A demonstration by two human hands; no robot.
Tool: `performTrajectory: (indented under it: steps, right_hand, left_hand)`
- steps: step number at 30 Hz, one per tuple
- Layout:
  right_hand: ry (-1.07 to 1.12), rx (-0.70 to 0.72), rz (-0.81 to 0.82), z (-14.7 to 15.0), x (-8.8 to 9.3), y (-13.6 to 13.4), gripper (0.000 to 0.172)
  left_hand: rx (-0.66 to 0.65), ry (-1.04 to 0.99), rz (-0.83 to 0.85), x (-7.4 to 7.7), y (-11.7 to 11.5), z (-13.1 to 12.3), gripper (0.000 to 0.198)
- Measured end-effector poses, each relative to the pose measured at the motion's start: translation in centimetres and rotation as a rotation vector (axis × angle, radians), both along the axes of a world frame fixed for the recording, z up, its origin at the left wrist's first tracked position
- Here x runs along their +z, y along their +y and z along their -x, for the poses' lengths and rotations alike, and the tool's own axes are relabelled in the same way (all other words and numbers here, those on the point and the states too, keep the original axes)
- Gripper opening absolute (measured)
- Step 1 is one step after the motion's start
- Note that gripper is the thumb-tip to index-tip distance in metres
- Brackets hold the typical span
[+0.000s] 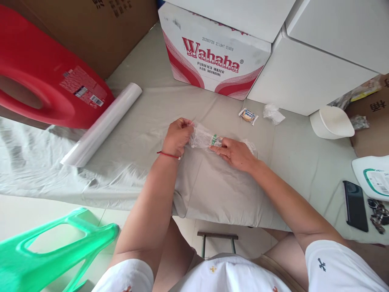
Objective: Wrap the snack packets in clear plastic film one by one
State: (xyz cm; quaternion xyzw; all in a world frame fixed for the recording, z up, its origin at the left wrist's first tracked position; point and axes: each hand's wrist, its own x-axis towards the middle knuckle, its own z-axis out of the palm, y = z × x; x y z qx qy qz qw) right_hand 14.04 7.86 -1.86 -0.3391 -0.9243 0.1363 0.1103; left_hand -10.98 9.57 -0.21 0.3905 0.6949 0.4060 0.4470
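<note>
A clear plastic bag [202, 137] stretches between my two hands just above the cloth-covered table [219, 182]. My left hand [178, 136] pinches its left end, thumb and fingers pressed together. At the other side my right hand [235, 154] has its fingers closed on a small packet [216, 140] with green and white print, which seems to lie in or against the bag. What is inside the packet cannot be made out. Beyond my right hand sits a small wrapped snack [248, 115], with a crumpled clear wrapper [273, 114] beside it.
A roll of plastic film [103, 123] and a large red jug [57, 69] stand at left. Behind are a Wahaha carton [212, 56] and white boxes [322, 73]. On the right are a white scoop-like container [332, 122], a phone [355, 206] and keys [378, 215]. A green stool [60, 251] is lower left.
</note>
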Motion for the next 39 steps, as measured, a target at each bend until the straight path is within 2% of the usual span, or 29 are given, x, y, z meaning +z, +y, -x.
performTrajectory:
  steps: [1,3,6,7,9,12,15,18,20,21,23,26,29,31,34,37,39]
  right_hand:
    - [-0.003,-0.001,0.006,0.1,0.1,0.1,0.036]
    - [-0.014,-0.003,0.011,0.2,0.2,0.2,0.037]
    - [-0.015,-0.005,-0.001,0.1,0.4,-0.1,0.037]
    - [-0.015,-0.005,-0.015,-0.1,0.5,-0.4,0.038]
    - [-0.013,-0.015,-0.042,-1.0,0.8,-1.2,0.042]
    - [0.004,-0.067,-0.033,-3.9,1.2,-3.2,0.046]
    - [0.069,-0.153,0.042,-7.5,1.6,-5.2,0.036]
    - [0.191,-0.328,0.054,-9.5,2.3,-5.7,0.032]
    - [0.262,-0.409,-0.050,-8.9,3.0,-5.0,0.034]
    - [0.283,-0.400,-0.111,-8.1,3.3,-4.4,0.032]
    - [0.293,-0.288,-0.166,-5.6,3.8,-3.0,0.025]
    - [0.178,-0.123,-0.080,-2.0,3.3,-1.1,0.029]
    - [0.097,-0.116,0.028,-0.2,1.8,-0.6,0.031]
    - [0.127,-0.141,0.092,0.0,1.0,-1.3,0.031]
    - [0.236,-0.166,0.193,-0.5,0.8,-3.1,0.031]
    - [0.397,-0.210,0.325,-2.0,1.3,-4.7,0.031]
    - [0.493,-0.332,0.351,-3.7,1.4,-5.2,0.029]
  left_hand:
    - [0.035,-0.038,-0.011,0.3,-0.2,-0.1,0.014]
    - [0.049,0.019,-0.047,0.8,-0.8,-0.8,0.033]
    - [-0.080,0.372,-0.057,0.7,-1.7,-2.3,0.073]
    - [-0.125,0.490,-0.033,0.5,-1.8,-2.6,0.076]
    - [-0.189,0.619,0.025,0.0,-1.8,-2.6,0.057]
    - [-0.235,0.627,0.025,-0.7,-1.3,-1.8,0.021]
    - [-0.212,0.602,-0.019,-0.9,-0.9,-1.0,0.018]
    - [-0.186,0.564,-0.040,-0.8,-1.1,-1.0,0.016]
    - [-0.180,0.539,-0.060,-0.7,-1.2,-1.1,0.014]
    - [-0.178,0.527,-0.070,-0.6,-1.3,-1.2,0.013]
    - [-0.169,0.502,-0.082,-0.4,-1.3,-1.3,0.011]
    - [-0.132,0.476,-0.097,0.1,-1.3,-1.6,0.009]
    - [-0.116,0.421,-0.166,1.1,-1.8,-2.7,0.009]
    - [-0.201,0.326,-0.246,1.6,-2.4,-3.8,0.008]
    - [-0.467,0.229,-0.345,1.6,-3.7,-5.6,0.012]
    - [-0.627,0.259,-0.345,0.8,-4.7,-6.8,0.031]
    - [-0.689,0.313,-0.367,-0.1,-5.1,-7.1,0.034]
